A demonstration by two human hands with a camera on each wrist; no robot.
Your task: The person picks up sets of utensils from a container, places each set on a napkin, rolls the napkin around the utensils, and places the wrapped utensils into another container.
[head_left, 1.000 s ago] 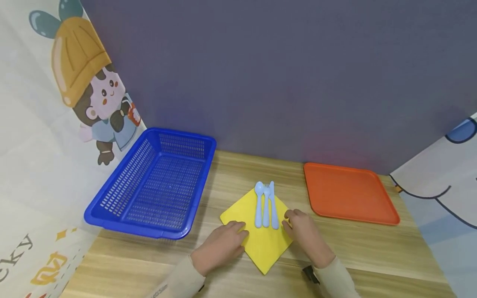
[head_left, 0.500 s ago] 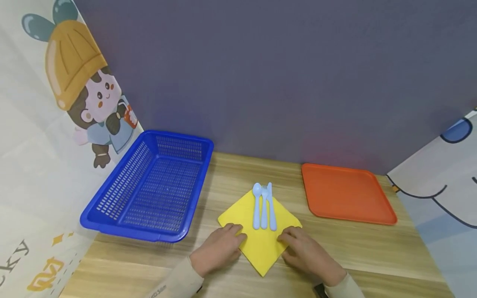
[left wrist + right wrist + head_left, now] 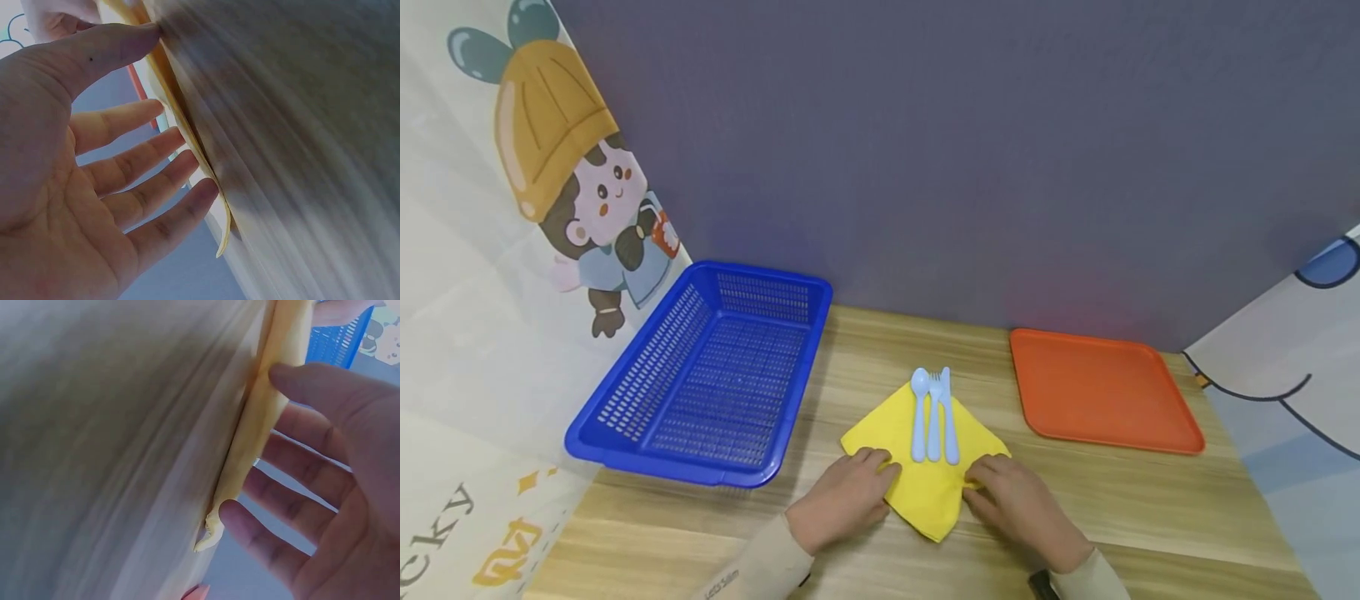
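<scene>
A yellow cloth napkin (image 3: 917,496) lies cornerwise on the table, its near corner bunched and folds running along its right side. On top are a light blue spoon (image 3: 918,421), fork (image 3: 934,425) and knife (image 3: 951,429), side by side. My left hand (image 3: 842,497) rests at the napkin's left edge; in the left wrist view its fingers (image 3: 156,228) are extended, tips touching the cloth. At the lower right edge, my right hand (image 3: 1024,507) pinches the napkin, thumb (image 3: 300,381) on the near side and fingertips behind the fold.
A blue perforated basket (image 3: 782,433) stands on the left of the wooden table (image 3: 865,350). An orange-red tray (image 3: 1097,392) lies on the right. A grey panel (image 3: 925,167) rises behind, with a printed cloth (image 3: 475,333) at the left.
My right hand has moved down along the napkin's right edge, uncovering the right corner. The near corner has shifted slightly and become bunched. My left hand stays nearly in place.
</scene>
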